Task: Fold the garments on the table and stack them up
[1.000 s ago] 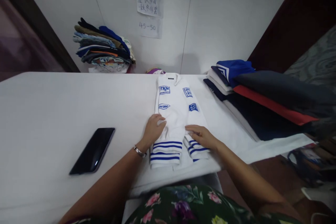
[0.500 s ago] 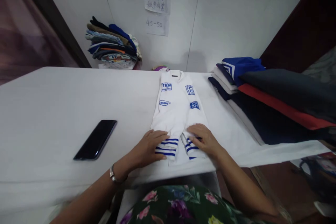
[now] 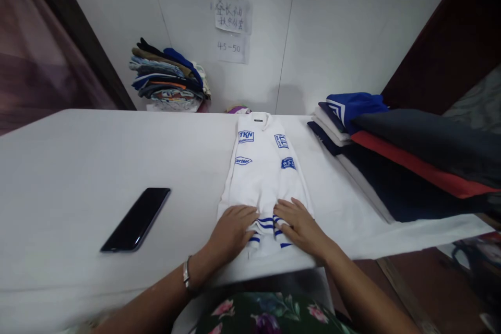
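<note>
A white long-sleeved top point(image 3: 262, 175) with blue printed logos lies in a narrow fold on the table, collar at the far end. Its sleeves run down the front toward me and finish in blue-striped cuffs. My left hand point(image 3: 234, 229) rests on the left sleeve, fingers stretched out beside the rumpled left cuff point(image 3: 265, 225). On the other sleeve lies my right hand point(image 3: 300, 225), fingers extended, thumb over the right cuff point(image 3: 282, 235). Both palms face down, and part of each cuff is hidden beneath the fingers.
A dark phone point(image 3: 136, 219) lies on the white tabletop point(image 3: 90, 162) at left. Folded clothes point(image 3: 410, 167) are stacked on the right. Another clothes pile point(image 3: 170, 75) sits behind the table's far edge, below and left of paper notes point(image 3: 231, 31) on the wall.
My left hand has shifted right along the sleeve, and the left cuff has slid right and wrinkled. My right hand stays on its cuff. The view has tilted up slightly.
</note>
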Available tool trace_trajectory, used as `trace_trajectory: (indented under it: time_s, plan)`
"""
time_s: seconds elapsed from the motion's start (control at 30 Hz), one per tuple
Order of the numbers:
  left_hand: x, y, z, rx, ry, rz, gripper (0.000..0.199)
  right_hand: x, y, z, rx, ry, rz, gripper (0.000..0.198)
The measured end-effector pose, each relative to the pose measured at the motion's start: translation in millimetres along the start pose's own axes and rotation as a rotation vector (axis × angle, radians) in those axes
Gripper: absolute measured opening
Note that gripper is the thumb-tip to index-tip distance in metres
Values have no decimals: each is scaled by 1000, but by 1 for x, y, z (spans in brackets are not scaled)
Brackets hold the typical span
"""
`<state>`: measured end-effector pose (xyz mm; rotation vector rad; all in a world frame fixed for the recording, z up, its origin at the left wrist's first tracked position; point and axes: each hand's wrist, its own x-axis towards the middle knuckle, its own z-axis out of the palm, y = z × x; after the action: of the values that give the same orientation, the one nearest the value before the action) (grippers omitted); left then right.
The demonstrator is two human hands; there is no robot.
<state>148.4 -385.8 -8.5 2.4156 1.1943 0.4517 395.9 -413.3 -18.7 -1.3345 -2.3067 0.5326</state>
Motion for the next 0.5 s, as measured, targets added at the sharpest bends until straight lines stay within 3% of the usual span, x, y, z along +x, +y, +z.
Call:
trace_trajectory:
  time_s: [0.13,0.23,0.3,0.37,0.43,0.5]
  plan:
    - [-9,-3,2,13,-49,74,50,-1,-3,2,38,-35,-23,50]
    - [-19,-16,-5,-73,42,90,48,-7,10,-1,126,73,-8,48]
    - [-23,-28,-10,-131,202,-43,45,-11,25,-5,181,258,102,42]
    - [-25,-39,-13,-214,317,-291,49,-15,40,-9,253,422,297,46]
    - [-25,-46,-16,-354,313,-526,59,-19,50,-11,388,465,501,58]
    - [-23,-46,-18,-526,256,-658,70,-21,54,-13,561,447,636,72]
